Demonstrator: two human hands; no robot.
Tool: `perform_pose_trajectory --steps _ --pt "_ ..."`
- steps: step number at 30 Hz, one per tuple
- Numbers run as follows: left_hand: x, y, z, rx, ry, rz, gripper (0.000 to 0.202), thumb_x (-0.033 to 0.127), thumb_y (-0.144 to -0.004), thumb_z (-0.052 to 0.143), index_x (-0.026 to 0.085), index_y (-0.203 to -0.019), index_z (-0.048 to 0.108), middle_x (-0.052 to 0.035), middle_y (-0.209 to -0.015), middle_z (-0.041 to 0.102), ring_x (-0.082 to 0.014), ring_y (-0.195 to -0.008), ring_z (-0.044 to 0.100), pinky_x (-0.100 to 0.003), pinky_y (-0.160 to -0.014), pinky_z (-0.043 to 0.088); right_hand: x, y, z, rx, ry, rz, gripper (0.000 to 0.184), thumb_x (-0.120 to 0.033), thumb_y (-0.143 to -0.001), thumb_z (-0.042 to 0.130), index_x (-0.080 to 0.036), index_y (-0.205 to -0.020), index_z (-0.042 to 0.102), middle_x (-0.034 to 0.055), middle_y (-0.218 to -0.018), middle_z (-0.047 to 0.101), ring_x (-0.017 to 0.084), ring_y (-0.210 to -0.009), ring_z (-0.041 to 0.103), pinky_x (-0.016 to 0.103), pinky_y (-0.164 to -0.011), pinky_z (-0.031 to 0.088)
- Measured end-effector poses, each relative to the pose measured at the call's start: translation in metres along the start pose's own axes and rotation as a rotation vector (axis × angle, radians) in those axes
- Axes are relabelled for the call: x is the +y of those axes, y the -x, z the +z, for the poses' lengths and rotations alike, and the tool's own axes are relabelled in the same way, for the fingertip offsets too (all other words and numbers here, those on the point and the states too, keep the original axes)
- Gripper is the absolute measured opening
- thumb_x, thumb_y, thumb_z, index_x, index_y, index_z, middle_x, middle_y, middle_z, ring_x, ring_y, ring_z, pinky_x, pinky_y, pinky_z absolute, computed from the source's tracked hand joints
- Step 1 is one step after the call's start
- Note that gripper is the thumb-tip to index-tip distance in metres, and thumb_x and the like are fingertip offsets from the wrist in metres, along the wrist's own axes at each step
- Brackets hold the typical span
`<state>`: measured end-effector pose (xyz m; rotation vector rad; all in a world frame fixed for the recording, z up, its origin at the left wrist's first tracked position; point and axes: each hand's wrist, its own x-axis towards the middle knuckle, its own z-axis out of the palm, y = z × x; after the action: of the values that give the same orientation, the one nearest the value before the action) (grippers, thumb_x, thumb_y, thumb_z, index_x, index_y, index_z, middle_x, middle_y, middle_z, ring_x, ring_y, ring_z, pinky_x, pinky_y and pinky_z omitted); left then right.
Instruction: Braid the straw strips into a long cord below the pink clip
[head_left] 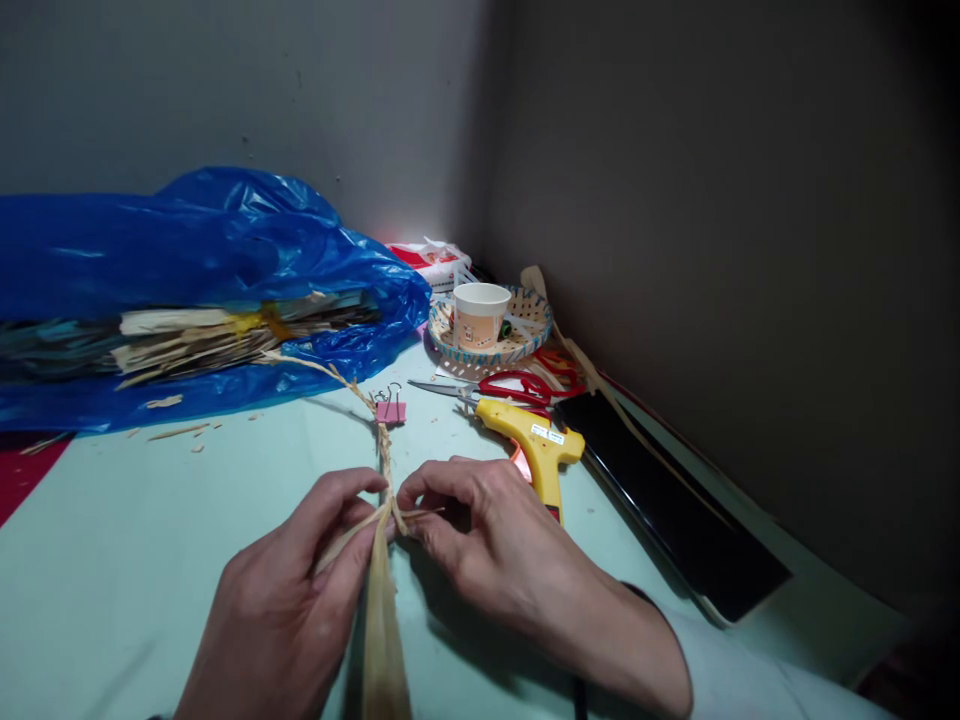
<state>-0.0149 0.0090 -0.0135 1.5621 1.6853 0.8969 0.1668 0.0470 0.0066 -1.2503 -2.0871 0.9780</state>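
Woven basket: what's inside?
A paper cup stands in the woven basket, with a small green item beside it. The cup covers part of the basket floor; whatever lies behind it can't be seen.

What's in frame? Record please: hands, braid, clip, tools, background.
left hand: pinching a pale strand beside the braid
right hand: fingers at a thin strand
braid: runs away from the hands
clip: pink binder clip, on the braid
tools: yellow glue gun, red-handled scissors
background: paper cup in woven basket; blue plastic bag
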Motion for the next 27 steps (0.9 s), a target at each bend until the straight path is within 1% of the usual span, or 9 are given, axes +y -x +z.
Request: perform_pose_trajectory --steps 2,4,7,11,16,20,23,25,27 --pt "-0.004 -0.002 -0.002 -0.066 0.018 0.024 0.026 0.04 -0.077 0.066 0.033 -0.101 0.066 0.0037 -0.099 0.076 -0.0207 -0.09 0.069 -0.022 -0.072 0.05 0.0 0.0 0.001 0.001 0.01 0.003 0.02 -0.011 -0.081 0.054 -0.02 -0.087 0.071 -0.0006 -0.072 0.067 0.011 -0.063 0.054 0.024 -0.06 0.033" --pt "-0.002 -0.005 -0.001 -0.071 0.038 0.007 0.022 0.039 -0.078 0.066 0.031 -0.097 0.068 0.0029 -0.094 0.076 -0.0204 -0.087 0.068 -0.021 -0.069 0.051 0.0 0.0 0.002 -0.004 0.013 0.004 0.018 -0.012 -0.082 0.055 -0.02 -0.085 0.071 -0.0006 -0.07 0.066 0.011 -0.062 0.052 0.024 -0.059 0.032" --pt "0.009 -0.009 0.004 0.018 0.085 -0.077 0.02 0.043 -0.079 0.062 0.026 -0.088 0.069 0.0014 -0.083 0.074 -0.0174 -0.07 0.065 -0.023 -0.064 0.051 -0.001 0.0 0.004 -0.003 0.034 0.013 0.013 -0.015 -0.083 0.056 -0.019 -0.083 0.068 -0.0005 -0.07 0.065 0.011 -0.061 0.051 0.025 -0.058 0.03" --pt "0.02 -0.015 0.009 0.082 0.225 -0.208 0.024 0.042 -0.065 0.07 0.022 -0.078 0.069 0.0006 -0.067 0.071 -0.0164 -0.059 0.062 -0.024 -0.058 0.053 -0.002 0.001 0.004 -0.025 0.068 0.039 0.008 -0.018 -0.085 0.057 -0.019 -0.081 0.062 -0.0003 -0.072 0.062 0.012 -0.065 0.05 0.025 -0.059 0.03" --pt "0.017 -0.02 0.007 0.002 0.222 -0.13 0.024 0.045 -0.069 0.066 0.022 -0.061 0.063 0.0025 -0.051 0.059 -0.0164 -0.056 0.058 -0.024 -0.055 0.05 -0.004 0.004 0.004 -0.047 0.035 0.003 0.012 -0.018 -0.093 0.048 -0.019 -0.083 0.053 -0.0007 -0.071 0.057 0.012 -0.064 0.047 0.026 -0.06 0.031" --pt "0.014 -0.019 0.006 -0.015 0.202 -0.126 0.025 0.045 -0.073 0.064 0.024 -0.06 0.061 0.0026 -0.052 0.058 -0.0176 -0.058 0.056 -0.026 -0.059 0.047 -0.005 0.005 0.005 -0.051 0.007 0.003 0.014 -0.017 -0.096 0.043 -0.019 -0.085 0.052 0.0009 -0.078 0.059 0.013 -0.07 0.049 0.027 -0.064 0.033" --pt "0.009 -0.015 0.006 -0.076 0.162 -0.033 0.032 0.043 -0.083 0.057 0.024 -0.058 0.057 0.0021 -0.061 0.058 -0.0179 -0.068 0.057 -0.026 -0.067 0.043 -0.004 0.004 0.006 -0.027 -0.003 0.018 0.015 -0.019 -0.096 0.044 -0.019 -0.084 0.055 -0.0008 -0.075 0.058 0.012 -0.069 0.049 0.026 -0.063 0.033" --pt "0.004 -0.012 0.008 -0.126 0.16 -0.006 0.03 0.042 -0.088 0.053 0.024 -0.064 0.056 0.0022 -0.069 0.06 -0.0178 -0.073 0.056 -0.026 -0.069 0.04 -0.003 0.003 0.007 -0.012 -0.001 0.041 0.017 -0.022 -0.095 0.046 -0.02 -0.082 0.056 -0.0024 -0.068 0.055 0.012 -0.064 0.045 0.026 -0.059 0.03" --pt "-0.003 -0.01 0.011 -0.144 0.218 -0.062 0.022 0.043 -0.088 0.053 0.025 -0.076 0.057 0.0034 -0.068 0.06 -0.017 -0.067 0.052 -0.027 -0.063 0.037 -0.002 0.003 0.008 0.001 -0.001 0.065 0.018 -0.023 -0.095 0.046 -0.019 -0.08 0.057 -0.0026 -0.065 0.053 0.011 -0.061 0.043 0.025 -0.056 0.028"
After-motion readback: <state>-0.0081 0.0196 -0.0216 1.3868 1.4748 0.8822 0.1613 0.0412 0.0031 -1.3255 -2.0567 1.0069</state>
